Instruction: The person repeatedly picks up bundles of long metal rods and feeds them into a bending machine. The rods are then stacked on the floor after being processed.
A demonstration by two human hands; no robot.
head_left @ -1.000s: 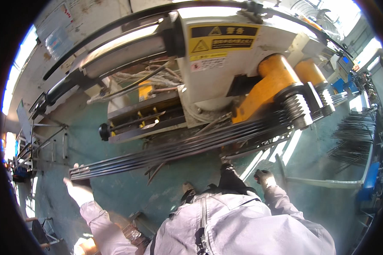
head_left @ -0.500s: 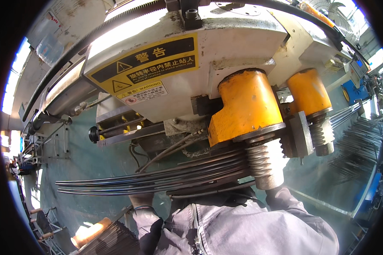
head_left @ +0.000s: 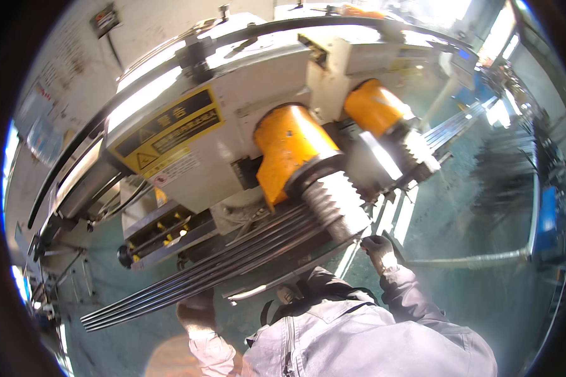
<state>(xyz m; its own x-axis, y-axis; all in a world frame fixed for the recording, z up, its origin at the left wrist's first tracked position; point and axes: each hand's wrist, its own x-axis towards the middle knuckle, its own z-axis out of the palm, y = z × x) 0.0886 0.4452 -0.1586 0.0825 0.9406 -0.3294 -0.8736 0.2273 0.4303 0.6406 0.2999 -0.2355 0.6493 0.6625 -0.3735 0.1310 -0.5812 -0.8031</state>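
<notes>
Broadly, a white machine (head_left: 233, 135) fills twelve o'clock; metal bars (head_left: 170, 290) stretch from mid-view toward eight. At seven, the left hand (head_left: 197, 312) is beneath them, grip hidden; at four, the right hand (head_left: 378, 249) curls, contents unclear.

Brightly sunlit, glaring along the top of the white machine (head_left: 207, 163), streaked across the floor (head_left: 459, 220) to its lower right; motion-smeared, bowed and blackened toward the rim.
</notes>
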